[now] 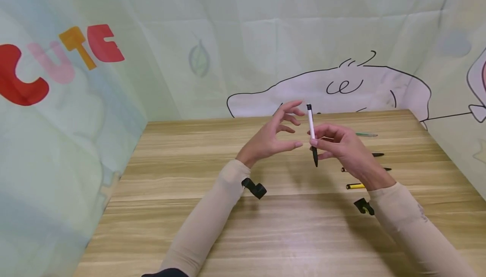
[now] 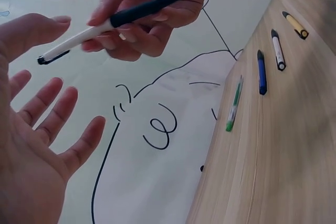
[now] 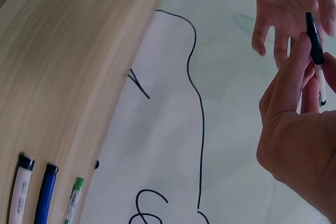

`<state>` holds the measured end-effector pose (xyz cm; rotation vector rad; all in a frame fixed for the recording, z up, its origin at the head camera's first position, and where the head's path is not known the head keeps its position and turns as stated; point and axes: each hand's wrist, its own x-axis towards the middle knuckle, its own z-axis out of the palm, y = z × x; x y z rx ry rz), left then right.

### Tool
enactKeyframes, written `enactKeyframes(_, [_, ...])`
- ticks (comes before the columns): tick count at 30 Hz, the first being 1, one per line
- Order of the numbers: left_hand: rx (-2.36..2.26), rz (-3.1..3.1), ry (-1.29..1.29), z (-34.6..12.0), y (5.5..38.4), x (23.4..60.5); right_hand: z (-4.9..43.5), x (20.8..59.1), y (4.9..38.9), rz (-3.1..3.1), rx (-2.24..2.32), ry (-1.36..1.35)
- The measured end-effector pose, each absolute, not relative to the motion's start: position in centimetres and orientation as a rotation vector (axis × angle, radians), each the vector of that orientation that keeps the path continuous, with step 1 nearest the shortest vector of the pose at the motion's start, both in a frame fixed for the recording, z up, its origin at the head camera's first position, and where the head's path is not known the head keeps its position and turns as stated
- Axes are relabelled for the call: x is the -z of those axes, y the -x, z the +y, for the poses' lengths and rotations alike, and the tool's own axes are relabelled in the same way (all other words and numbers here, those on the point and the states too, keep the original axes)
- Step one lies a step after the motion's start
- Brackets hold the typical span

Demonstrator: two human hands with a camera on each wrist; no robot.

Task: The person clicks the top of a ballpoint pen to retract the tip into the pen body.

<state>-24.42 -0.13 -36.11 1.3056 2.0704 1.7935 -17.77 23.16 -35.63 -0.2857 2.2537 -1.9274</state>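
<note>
A white pen with a black grip and black top is pinched between the thumb and fingers of my right hand, held above the table. It stands nearly upright in the head view, tip downward. My left hand is raised just left of the pen, fingers spread and slightly bent, with a gap between them and the pen. The left wrist view shows the pen between both hands, with only the right fingers on it. In the right wrist view the pen's black grip rises past the right fingertips.
On the wooden table, right of the hands, lie a yellow pen, a white pen, a blue pen and a clear green pen, spaced apart in a row. A printed cloth hangs behind.
</note>
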Motion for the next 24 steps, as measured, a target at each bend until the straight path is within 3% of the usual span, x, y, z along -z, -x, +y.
enactKeyframes(24, [-1.575,2.253,-1.291,-10.1,23.1,37.8,29.8,37.1,19.8,2.427,1.695,0.252])
